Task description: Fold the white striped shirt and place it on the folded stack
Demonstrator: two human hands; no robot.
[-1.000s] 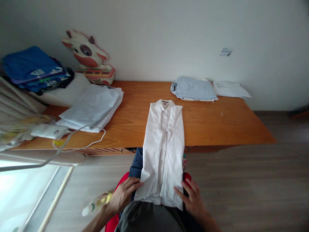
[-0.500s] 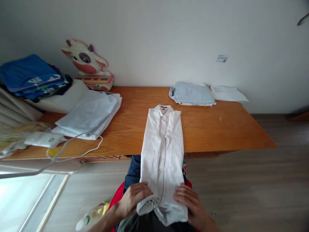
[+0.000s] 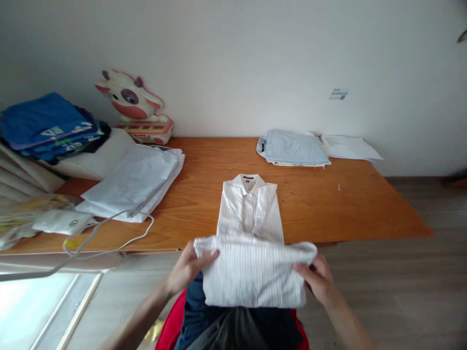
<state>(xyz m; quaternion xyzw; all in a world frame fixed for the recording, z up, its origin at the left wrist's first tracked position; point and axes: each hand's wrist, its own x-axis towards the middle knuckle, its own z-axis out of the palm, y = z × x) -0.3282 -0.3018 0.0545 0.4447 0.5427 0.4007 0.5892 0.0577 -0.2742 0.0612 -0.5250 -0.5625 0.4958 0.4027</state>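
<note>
A white striped shirt (image 3: 251,274) lies collar-away on the wooden table (image 3: 197,194), its lower part raised off the near edge and doubled back toward the collar. My left hand (image 3: 190,265) pinches the left corner of the raised hem, thumb on top. At the opposite corner, my right hand (image 3: 316,276) grips the cloth between thumb and fingers. The folded flap covers the middle of the shirt front, while the collar and upper buttons still show. Some of my fingers are hidden behind the fabric.
Light blue folded clothes (image 3: 292,148) and white paper (image 3: 350,147) lie at the back right. To the left are a white folded cloth stack (image 3: 134,180), blue clothes (image 3: 47,126), a cow toy keyboard (image 3: 134,109) and a white cable (image 3: 138,234). A red seat (image 3: 171,323) is below me.
Both hands have moved up and away from my lap, lifting the shirt's lower end and folding it over toward the collar. The view has tilted slightly up.
</note>
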